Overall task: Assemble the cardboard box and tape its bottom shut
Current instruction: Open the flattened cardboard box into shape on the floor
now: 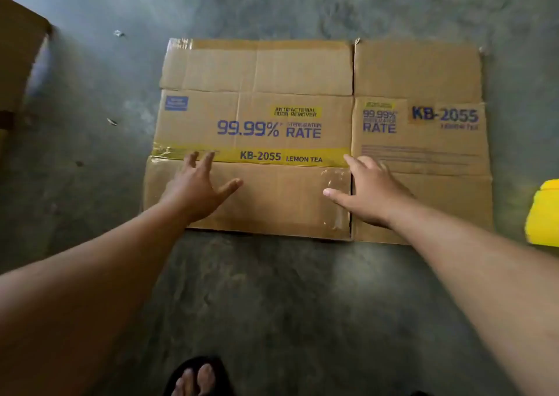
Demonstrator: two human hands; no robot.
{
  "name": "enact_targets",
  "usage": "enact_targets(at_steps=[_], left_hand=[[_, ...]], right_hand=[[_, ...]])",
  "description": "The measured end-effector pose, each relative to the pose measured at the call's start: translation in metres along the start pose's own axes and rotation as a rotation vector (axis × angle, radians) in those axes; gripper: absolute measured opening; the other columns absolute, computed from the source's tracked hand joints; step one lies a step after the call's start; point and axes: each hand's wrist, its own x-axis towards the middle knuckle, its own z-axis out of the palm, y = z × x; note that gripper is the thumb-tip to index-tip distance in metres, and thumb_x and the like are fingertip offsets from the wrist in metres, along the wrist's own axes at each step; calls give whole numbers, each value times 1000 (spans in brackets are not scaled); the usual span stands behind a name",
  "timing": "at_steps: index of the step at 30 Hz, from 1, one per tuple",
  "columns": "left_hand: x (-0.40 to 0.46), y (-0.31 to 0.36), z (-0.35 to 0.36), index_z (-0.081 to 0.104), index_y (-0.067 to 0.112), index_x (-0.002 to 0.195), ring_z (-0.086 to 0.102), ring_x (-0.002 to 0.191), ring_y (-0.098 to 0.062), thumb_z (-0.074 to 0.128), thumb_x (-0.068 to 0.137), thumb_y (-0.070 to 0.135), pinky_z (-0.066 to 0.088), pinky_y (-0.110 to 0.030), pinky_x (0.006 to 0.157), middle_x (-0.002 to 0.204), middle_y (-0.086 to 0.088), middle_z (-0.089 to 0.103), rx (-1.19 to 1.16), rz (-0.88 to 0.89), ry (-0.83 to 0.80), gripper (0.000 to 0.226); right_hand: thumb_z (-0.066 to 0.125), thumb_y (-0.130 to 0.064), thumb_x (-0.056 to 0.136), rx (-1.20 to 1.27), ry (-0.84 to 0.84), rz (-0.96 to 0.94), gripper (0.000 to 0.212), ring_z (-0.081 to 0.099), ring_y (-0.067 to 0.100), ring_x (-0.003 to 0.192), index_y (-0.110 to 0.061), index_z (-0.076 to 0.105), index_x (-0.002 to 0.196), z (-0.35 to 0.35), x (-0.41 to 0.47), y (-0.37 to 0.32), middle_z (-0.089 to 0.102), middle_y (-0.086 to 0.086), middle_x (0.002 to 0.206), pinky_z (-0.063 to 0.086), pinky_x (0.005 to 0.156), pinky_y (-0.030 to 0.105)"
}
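Observation:
A flattened brown cardboard box (302, 72) lies on the grey concrete floor, printed with blue "99.99% RATE" and a yellow "KB-2055 LEMON TEA" band. Old clear tape clings to its near flap and far left corner. My left hand (201, 188) hovers over the near left flap with fingers spread, holding nothing. My right hand (367, 191) is spread over the slit between the two near flaps, also holding nothing. No tape roll is in view.
Another piece of brown cardboard (18, 59) stands at the left edge. A bright yellow object (544, 214) pokes in at the right edge. My foot in a black sandal (196, 377) is at the bottom. Small scraps lie on the floor at left.

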Motion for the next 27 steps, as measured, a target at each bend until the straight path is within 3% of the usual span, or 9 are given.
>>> enact_targets(at_steps=[5, 10, 14, 16, 20, 22, 25, 27], left_hand=[[24, -48, 39, 8, 34, 157, -3, 152, -30, 40, 82, 81, 9, -56, 120, 166, -5, -4, 58, -111, 122, 94], [25, -78, 47, 2, 39, 156, -5, 152, -29, 32, 72, 92, 9, -58, 118, 166, -5, -6, 10, -172, 207, 104], [19, -101, 40, 4, 39, 156, 7, 151, -36, 43, 63, 94, 20, -60, 115, 165, -11, 2, -57, -288, 172, 115], [17, -101, 40, 10, 37, 156, 19, 146, -40, 51, 62, 90, 28, -56, 114, 161, -15, 13, -97, -276, 171, 115], [10, -94, 46, 14, 36, 156, 23, 145, -40, 58, 63, 87, 31, -54, 113, 160, -17, 18, -112, -265, 167, 114], [6, -94, 47, 17, 36, 154, 26, 143, -40, 60, 63, 86, 34, -55, 111, 158, -16, 21, -140, -260, 164, 113], [2, -96, 36, 23, 37, 153, 34, 139, -40, 62, 66, 82, 37, -56, 109, 153, -17, 27, -186, -238, 188, 106], [-1, -94, 24, 26, 36, 152, 35, 138, -40, 63, 69, 79, 35, -55, 111, 150, -19, 30, -215, -206, 192, 101]], right_hand=[[53, -69, 77, 19, 95, -2, 98, -3, 28, 146, -26, 8, 152, 63, 17, 10, -5, 6, 160, 8, 117, 41], [52, -65, 81, -77, 134, -46, 96, -11, 27, 146, -26, 2, 153, 79, 13, 13, -12, 8, 160, 3, 117, 40], [57, -62, 80, -37, 158, 29, 99, 0, 31, 146, -25, 1, 152, 78, 2, 5, -6, 9, 160, 7, 116, 40], [60, -61, 78, 14, 178, 91, 102, 3, 32, 146, -24, 1, 152, 83, -1, 2, -2, 11, 160, 9, 116, 40], [65, -60, 74, 118, 213, 95, 102, 6, 29, 146, -25, 9, 152, 102, -12, 0, 6, 10, 160, 11, 117, 38], [69, -56, 72, 278, 253, 100, 99, 15, 27, 144, -24, 19, 151, 105, -14, 0, 17, 10, 158, 16, 116, 37], [74, -56, 58, 639, 298, 82, 102, 43, 21, 129, -28, 31, 146, 95, -15, -2, 44, 5, 144, 37, 108, 41], [75, -54, 56, 745, 338, 54, 102, 48, 18, 125, -32, 30, 145, 81, -18, -4, 47, 2, 141, 41, 104, 43]])
